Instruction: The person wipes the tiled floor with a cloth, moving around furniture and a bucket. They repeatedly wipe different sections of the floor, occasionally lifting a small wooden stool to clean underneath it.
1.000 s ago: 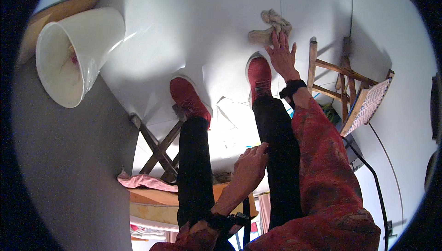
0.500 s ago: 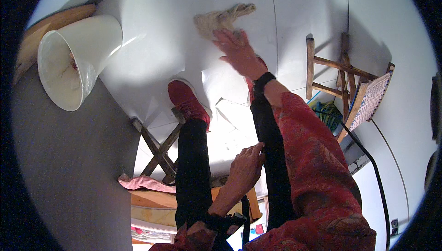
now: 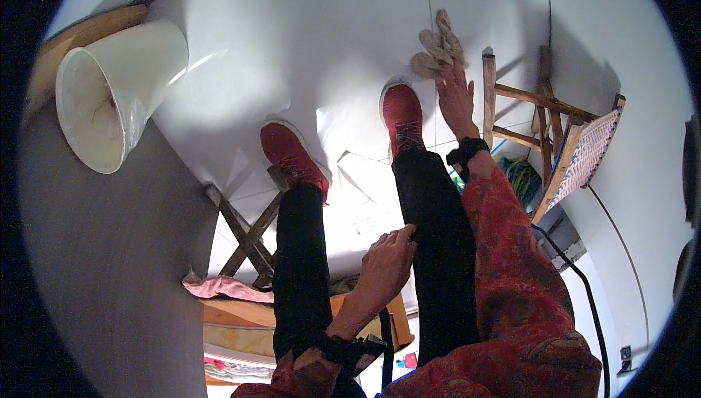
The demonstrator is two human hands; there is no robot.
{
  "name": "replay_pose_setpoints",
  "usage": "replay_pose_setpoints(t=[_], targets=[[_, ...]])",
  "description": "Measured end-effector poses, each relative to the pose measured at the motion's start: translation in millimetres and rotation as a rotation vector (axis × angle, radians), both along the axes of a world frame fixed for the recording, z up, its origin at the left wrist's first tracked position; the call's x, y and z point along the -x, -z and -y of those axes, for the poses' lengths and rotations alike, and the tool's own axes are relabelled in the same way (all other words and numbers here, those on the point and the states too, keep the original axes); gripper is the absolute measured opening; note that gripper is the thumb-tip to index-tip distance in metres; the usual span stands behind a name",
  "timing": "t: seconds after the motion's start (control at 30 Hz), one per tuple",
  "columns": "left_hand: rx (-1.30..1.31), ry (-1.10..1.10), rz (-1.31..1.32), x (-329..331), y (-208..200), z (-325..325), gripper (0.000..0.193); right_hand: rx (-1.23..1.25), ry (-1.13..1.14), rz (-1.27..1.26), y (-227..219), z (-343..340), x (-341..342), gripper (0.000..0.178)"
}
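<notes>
My right hand reaches down to the white floor beyond my right shoe. Its fingers are stretched out and press on a crumpled beige rag, whose loose end points away from me. They lie on top of the rag and are not wrapped round it. My left hand rests against the inner side of my right knee, fingers laid loosely together and holding nothing visible. Its fingertips are partly hidden against the black trouser leg. A dark band sits on each wrist.
A white bin lies on its side at the left, near a grey surface. A wooden folding stool with a woven seat stands at the right. My red shoes are on the floor. A black cable runs down the right.
My right hand has swept right across the floor, and the rag has moved right with it, now bunched beyond my right shoe. My left hand has stayed at the knee.
</notes>
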State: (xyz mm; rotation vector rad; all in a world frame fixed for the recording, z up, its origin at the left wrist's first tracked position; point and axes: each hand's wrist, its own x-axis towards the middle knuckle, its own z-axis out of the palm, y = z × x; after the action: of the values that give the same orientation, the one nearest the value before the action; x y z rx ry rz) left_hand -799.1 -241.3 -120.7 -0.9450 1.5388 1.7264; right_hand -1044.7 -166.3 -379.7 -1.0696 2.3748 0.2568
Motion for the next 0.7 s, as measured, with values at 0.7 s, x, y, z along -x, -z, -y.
replay_pose_setpoints(t=[0.7], targets=[[-0.045, -0.026, 0.044, 6, 1, 7, 0.035, 0.379, 0.449, -0.108, 142, 93, 64, 0.058]])
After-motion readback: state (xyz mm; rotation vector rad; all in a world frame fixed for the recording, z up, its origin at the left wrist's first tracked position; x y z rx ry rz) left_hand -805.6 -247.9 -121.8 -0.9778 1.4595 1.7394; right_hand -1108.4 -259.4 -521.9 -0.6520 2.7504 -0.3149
